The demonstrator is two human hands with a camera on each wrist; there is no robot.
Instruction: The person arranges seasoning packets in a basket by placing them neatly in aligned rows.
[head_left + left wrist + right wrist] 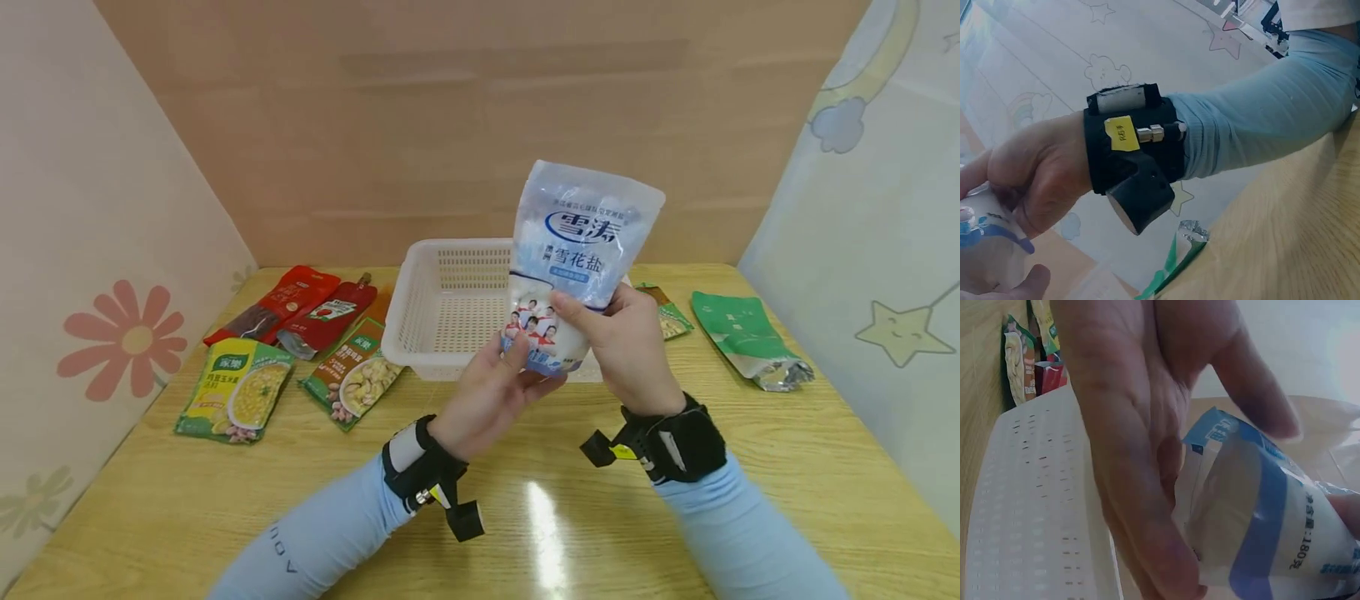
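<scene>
A white and blue pouch of salt (577,242) is held up in front of the basket, its printed front facing me and its top leaning right. My right hand (637,350) grips its lower right side, thumb across the front. At the bottom left corner my left hand (491,396) holds it, with the thumb in front and the fingers passing behind. The pouch's bottom end (1279,506) shows close up in the right wrist view. In the left wrist view, part of the pouch (988,256) sits at the lower left, beside my right hand (1038,169).
Behind the pouch stands a white plastic basket (420,308). To its left lie a yellow soup packet (236,392), a brown-green packet (352,375) and two red pouches (292,292) (330,312). A green pouch (742,337) and a partly hidden packet (671,317) lie right.
</scene>
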